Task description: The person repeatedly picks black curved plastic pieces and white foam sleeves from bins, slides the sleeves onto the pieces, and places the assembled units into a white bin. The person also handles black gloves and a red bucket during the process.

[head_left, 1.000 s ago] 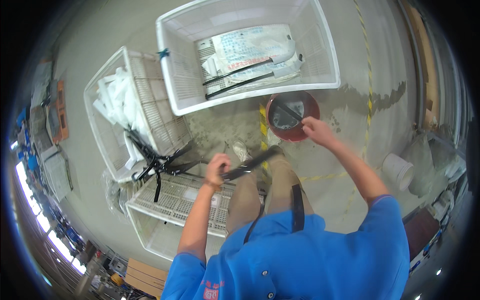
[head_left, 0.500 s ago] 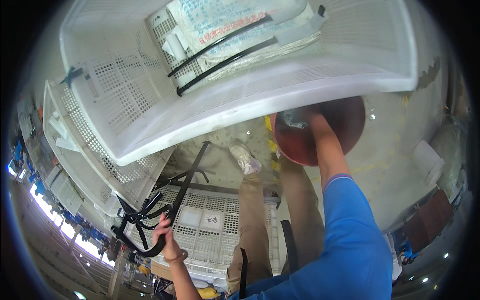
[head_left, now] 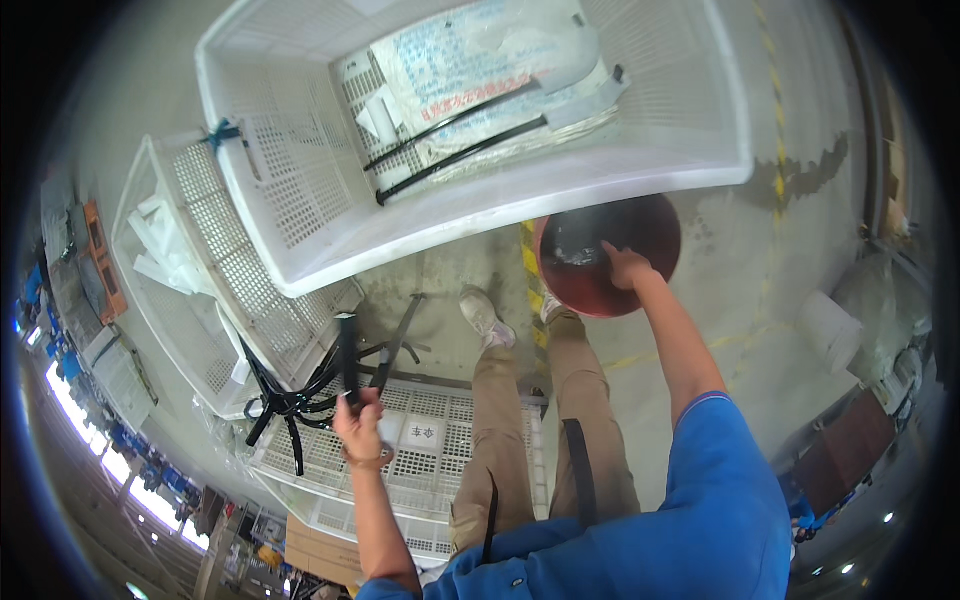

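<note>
My left hand (head_left: 360,432) is closed around a black bar (head_left: 348,362), which points up and away from it. Below and left of that bar, several bent black tubes (head_left: 300,402) lie tangled at the edge of a white crate. My right hand (head_left: 628,268) is over the mouth of a red bucket (head_left: 585,296). Its index finger is stretched out, and I see nothing held in it; the other fingers are partly hidden. Inside, the bucket looks dark, with a shiny patch that resembles liquid.
Ahead stands a big white perforated crate (head_left: 480,222) holding a printed white sack (head_left: 480,60) and two black bars with wrapped ends. More white crates (head_left: 215,215) stand at left, another low crate (head_left: 440,465) by my legs. A white bucket (head_left: 830,325) is at right.
My right hand has risen from deep inside the red bucket to its mouth. The bar in my left hand has swung to point away from me, and the view has shifted.
</note>
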Tool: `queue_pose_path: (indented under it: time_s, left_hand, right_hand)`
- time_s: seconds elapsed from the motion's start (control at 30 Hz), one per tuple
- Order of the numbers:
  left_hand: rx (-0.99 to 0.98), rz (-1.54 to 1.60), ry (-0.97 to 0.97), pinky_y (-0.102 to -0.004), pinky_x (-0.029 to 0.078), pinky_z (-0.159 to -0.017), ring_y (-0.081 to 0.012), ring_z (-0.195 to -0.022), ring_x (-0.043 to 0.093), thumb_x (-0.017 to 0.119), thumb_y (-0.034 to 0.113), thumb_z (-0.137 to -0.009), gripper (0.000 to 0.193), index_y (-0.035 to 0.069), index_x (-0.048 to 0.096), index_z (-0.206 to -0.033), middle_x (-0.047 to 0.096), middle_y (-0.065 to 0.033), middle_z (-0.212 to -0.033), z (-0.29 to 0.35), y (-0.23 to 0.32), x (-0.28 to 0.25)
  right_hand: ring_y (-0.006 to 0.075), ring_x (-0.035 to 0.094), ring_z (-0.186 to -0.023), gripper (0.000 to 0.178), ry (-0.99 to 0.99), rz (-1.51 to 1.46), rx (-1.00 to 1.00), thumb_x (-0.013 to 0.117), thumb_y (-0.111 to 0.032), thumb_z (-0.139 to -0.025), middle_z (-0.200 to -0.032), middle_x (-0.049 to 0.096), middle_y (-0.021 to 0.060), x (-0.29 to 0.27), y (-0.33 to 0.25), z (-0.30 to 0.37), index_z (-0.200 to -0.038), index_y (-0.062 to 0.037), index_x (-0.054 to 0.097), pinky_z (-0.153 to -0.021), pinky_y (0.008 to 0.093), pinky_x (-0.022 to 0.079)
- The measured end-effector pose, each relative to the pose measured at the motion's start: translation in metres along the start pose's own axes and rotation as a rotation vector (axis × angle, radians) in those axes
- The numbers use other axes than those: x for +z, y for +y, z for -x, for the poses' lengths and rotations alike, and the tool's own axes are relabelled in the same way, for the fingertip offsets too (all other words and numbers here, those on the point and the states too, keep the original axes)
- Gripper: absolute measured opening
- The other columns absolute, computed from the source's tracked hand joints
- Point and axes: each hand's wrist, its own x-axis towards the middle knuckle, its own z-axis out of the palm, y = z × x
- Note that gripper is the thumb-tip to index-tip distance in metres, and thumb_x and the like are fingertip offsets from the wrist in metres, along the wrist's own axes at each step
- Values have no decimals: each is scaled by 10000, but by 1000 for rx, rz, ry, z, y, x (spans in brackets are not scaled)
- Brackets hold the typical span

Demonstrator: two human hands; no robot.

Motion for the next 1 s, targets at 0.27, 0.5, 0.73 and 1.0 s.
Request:
queue_pose_path:
  time_s: [0.27,0.5,0.73,1.0]
  left_hand:
    - [568,-136,-217,-325,529,-813,-258,-907,691,678,305,-903,451,-31,603,-1195,680,-179,-1121,46,146,2]
    - [705,48,-462,-276,504,-715,-148,-764,632,682,237,-898,423,-36,605,-1213,685,-117,-988,100,260,-35]
    - [823,94,-582,-256,490,-673,-98,-705,596,671,248,-908,430,-37,602,-1222,659,-58,-839,155,318,-56]
    - [951,-82,-528,-273,481,-688,-122,-748,597,668,244,-904,410,-4,616,-1226,660,-78,-877,196,351,-50]
  right_hand:
    - [339,650,-1043,567,470,-541,-238,626,-203,-871,-1133,662,208,-48,26,213,-1385,-40,451,-897,432,501]
    - [302,582,-1137,540,994,-794,-644,616,-66,-811,-1272,615,110,-114,-22,425,-1344,-81,526,-988,375,429]
    - [249,551,-1175,565,1246,-534,-724,606,20,-782,-1292,612,61,-147,-29,542,-1330,-99,541,-1055,389,330]
    - [252,574,-1116,555,1337,-493,-921,605,35,-719,-1197,648,54,-171,-2,550,-1255,-112,613,-1019,379,361]
